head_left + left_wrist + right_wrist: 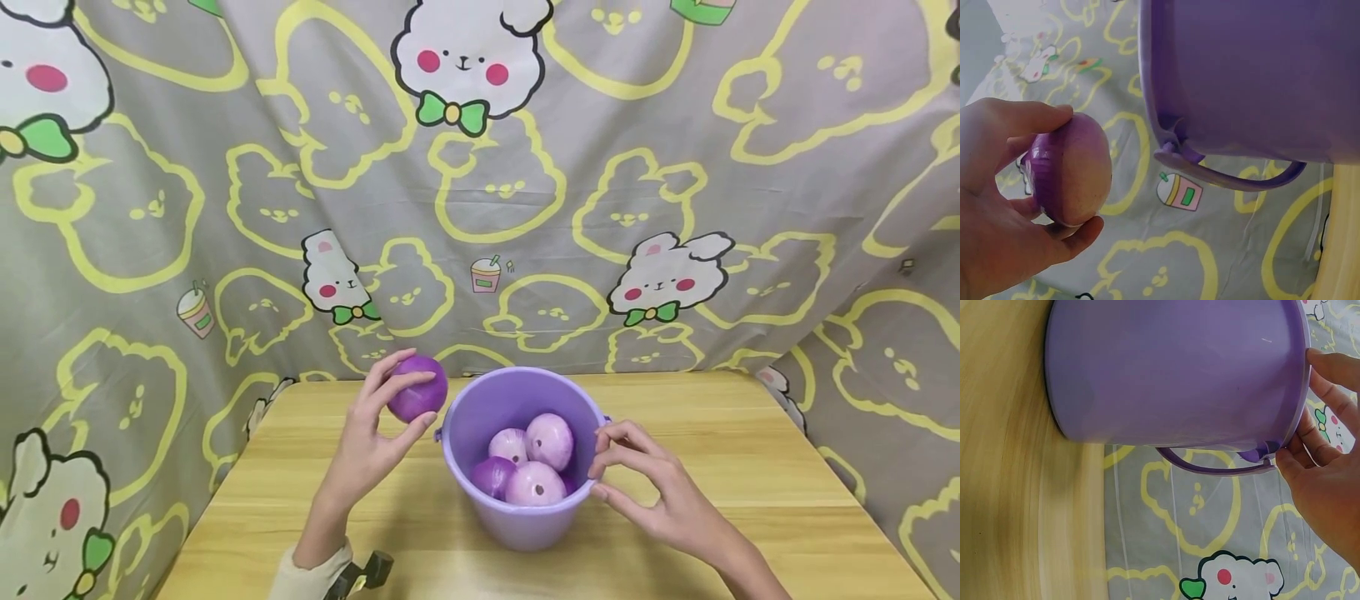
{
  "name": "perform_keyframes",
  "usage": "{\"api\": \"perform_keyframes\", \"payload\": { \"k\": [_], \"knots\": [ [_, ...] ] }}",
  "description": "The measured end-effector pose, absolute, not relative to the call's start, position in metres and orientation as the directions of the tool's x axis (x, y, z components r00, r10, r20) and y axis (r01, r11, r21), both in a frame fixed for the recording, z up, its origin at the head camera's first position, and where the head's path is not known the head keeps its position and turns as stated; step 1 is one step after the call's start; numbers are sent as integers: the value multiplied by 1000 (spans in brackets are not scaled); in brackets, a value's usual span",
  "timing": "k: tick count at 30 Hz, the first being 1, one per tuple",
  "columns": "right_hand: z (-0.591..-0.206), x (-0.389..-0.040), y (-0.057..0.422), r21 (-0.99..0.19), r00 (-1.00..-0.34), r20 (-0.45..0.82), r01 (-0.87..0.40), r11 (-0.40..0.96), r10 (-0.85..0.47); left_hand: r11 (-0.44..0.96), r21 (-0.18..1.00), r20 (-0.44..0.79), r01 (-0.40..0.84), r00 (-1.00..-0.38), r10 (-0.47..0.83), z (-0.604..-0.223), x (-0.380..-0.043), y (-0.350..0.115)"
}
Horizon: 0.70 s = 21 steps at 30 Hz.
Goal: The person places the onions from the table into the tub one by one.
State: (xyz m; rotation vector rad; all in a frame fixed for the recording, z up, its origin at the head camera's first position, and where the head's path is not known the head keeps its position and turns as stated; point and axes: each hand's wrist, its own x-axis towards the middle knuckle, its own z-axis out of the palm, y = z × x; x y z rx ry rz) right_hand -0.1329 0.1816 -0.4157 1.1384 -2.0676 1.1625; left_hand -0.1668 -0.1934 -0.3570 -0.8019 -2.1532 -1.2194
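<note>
A purple onion (422,392) is gripped between the fingers and thumb of my left hand (375,437), raised just left of the bucket's rim. In the left wrist view the same onion (1079,169) shows its rounded pale-purple side, apart from the bucket. The purple bucket (525,529) stands upright on the table. Several onions (535,483) lie inside it, some pale and some deep purple. My right hand (660,487) pinches the bucket's right rim near the handle joint. The right wrist view shows its thumb and fingers (1291,465) on either side of that rim.
A wooden table (720,458) carries the bucket. Its handle (1204,467) hangs down on the far side. A grey curtain (510,208) with bear and rabbit prints rises behind the table and along both sides. A dark strap device (367,575) sits at the left wrist.
</note>
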Motion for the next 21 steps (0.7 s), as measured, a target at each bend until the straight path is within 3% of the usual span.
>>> {"api": "perform_keyframes", "payload": {
  "k": [21],
  "knots": [
    [-416,-133,181,-442,-517,745,-856,268,-421,412,554,639,724,-686,347,-356,-169,-172]
  ]
}}
